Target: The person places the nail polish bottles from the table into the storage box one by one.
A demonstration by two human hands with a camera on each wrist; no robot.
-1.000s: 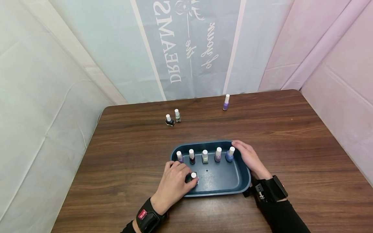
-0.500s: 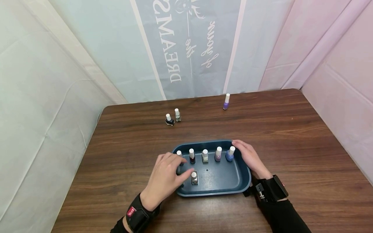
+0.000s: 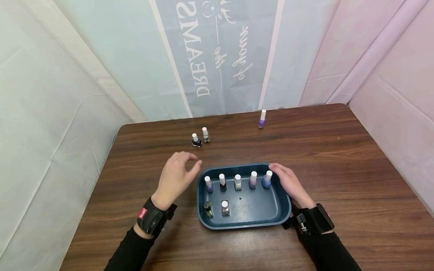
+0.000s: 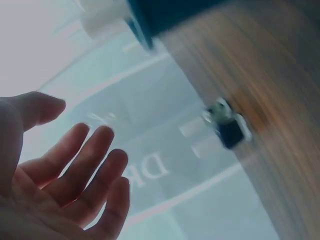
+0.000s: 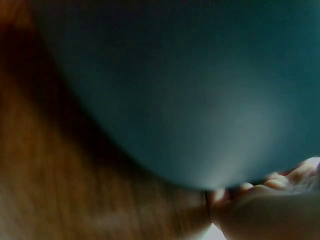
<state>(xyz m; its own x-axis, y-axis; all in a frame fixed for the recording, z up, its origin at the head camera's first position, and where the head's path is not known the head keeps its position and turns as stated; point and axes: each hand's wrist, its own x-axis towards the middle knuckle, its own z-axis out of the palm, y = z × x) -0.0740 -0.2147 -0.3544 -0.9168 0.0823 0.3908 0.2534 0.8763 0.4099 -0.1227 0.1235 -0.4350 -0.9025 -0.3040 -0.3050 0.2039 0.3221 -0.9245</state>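
My left hand (image 3: 176, 178) is over the table left of the blue tray (image 3: 244, 227), fingers loosely bent and holding nothing. My right hand (image 3: 291, 184) rests along the tray's far right corner, fingers lying against the rim. Inside the tray, a back row of nail polish bottles includes purple (image 3: 209, 185), dark red (image 3: 222, 182), pale (image 3: 238, 182), mauve (image 3: 252, 180) and blue (image 3: 266, 180) ones. In front stand a dark-capped green bottle (image 3: 208, 209) and a silvery bottle (image 3: 225, 208). Beyond my left hand are a black bottle (image 3: 196, 140) and a clear glittery bottle (image 3: 205, 135).
A purple nail polish bottle (image 3: 262, 119) stands near the back edge of the wooden table (image 3: 322, 150). Printed fabric (image 3: 220, 56) hangs behind the table, and pale cloth (image 3: 61, 131) hangs at the left side.
My left hand has let go of the silvery bottle, leaving it standing in the tray, and moved out to the left and away toward the back. The right hand stays at the tray.
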